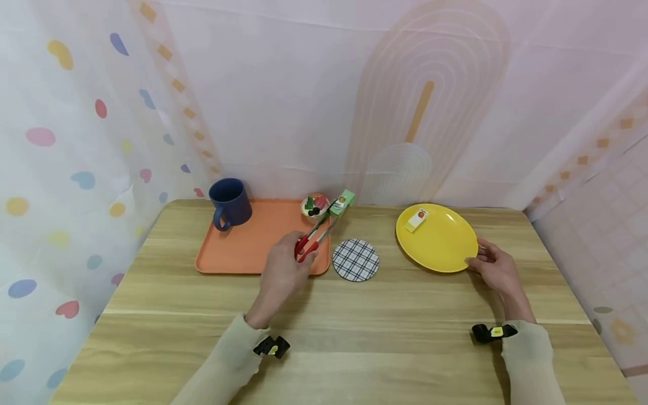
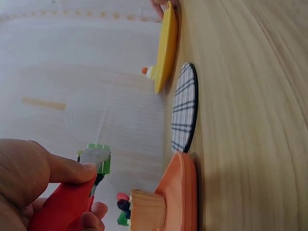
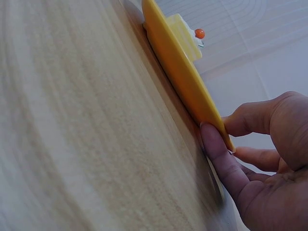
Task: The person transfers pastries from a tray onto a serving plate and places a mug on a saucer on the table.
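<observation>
My left hand [image 1: 286, 264] grips red-handled tongs [image 1: 307, 247] over the right side of the orange tray [image 1: 233, 253]. Between the tong tips is a small green cake slice [image 1: 342, 202], held up in the air. Just beside it, a fruit tart [image 1: 315, 208] sits at the tray's back right corner. My right hand [image 1: 498, 270] pinches the right rim of the yellow plate [image 1: 440, 247], thumb and fingers on opposite faces in the right wrist view. A yellow cake slice [image 1: 417, 220] with an orange ball on top lies on the plate's left part.
A dark blue mug [image 1: 230, 202] stands on the tray's back left. A round plaid coaster [image 1: 356, 260] lies on the wooden table [image 1: 364, 349] between tray and plate. Behind the table hangs a patterned curtain [image 1: 283, 84].
</observation>
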Tool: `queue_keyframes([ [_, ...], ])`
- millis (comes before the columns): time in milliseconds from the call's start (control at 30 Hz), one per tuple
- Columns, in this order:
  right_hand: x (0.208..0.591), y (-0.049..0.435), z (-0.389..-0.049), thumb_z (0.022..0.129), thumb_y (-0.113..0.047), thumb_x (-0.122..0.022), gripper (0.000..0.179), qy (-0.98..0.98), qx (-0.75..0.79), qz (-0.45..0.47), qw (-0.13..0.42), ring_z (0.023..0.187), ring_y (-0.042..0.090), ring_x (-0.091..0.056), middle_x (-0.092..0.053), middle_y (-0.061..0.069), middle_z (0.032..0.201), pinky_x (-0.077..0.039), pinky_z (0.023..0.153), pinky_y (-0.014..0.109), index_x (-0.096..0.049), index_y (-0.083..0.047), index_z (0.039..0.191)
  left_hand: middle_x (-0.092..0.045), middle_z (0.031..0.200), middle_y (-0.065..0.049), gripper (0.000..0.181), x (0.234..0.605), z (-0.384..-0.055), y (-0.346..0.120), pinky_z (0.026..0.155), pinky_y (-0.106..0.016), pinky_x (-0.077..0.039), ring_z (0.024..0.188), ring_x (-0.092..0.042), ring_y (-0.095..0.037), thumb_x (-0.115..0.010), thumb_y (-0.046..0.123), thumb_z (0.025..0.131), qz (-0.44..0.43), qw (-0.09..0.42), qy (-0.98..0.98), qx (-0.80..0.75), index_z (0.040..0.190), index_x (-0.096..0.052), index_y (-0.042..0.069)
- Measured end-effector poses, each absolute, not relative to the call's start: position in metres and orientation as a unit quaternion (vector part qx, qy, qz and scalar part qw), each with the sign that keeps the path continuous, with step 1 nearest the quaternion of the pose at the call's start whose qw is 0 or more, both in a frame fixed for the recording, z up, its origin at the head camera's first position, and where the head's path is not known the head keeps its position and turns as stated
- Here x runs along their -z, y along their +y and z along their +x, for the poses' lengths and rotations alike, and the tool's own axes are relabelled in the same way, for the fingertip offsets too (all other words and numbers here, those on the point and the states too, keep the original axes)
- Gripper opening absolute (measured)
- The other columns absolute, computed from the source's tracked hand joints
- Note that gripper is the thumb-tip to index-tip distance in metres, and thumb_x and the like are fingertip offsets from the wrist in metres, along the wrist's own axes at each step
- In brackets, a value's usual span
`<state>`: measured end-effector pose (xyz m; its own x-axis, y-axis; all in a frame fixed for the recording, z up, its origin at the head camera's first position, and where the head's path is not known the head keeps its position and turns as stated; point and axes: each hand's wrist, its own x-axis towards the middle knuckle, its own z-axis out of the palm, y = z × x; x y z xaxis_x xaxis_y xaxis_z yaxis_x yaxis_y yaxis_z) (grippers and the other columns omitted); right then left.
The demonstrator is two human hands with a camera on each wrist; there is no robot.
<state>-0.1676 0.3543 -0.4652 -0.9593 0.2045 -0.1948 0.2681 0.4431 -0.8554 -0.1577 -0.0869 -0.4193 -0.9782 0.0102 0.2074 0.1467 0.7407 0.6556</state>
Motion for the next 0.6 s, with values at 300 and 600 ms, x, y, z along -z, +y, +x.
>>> queue_keyframes([
  [300,0.466,0.355,-0.167,0.1,-0.013,-0.064,0.073,0.851,0.504,0.145,0.03,0.093,-0.007,-0.051,-0.049,0.021,0.142,-0.054,0.078,0.012,-0.026,-0.002,0.161,-0.067,0.096,-0.01,0.035,0.423,-0.155,-0.072,0.062,-0.03,-0.044,0.079,-0.058,-0.022,-0.079,0.018,0.09,-0.054,0.07,-0.928,0.363,0.119,-0.066,0.004],
  [600,0.466,0.354,-0.168,0.099,-0.012,-0.064,0.073,0.846,0.512,0.143,0.027,0.093,-0.006,-0.052,-0.048,0.021,0.142,-0.054,0.079,0.012,-0.026,-0.002,0.161,-0.066,0.096,-0.007,0.036,0.427,-0.153,-0.062,0.063,-0.031,-0.046,0.08,-0.059,-0.021,-0.079,0.018,0.089,-0.061,0.053,-0.926,0.369,0.12,-0.066,0.006],
])
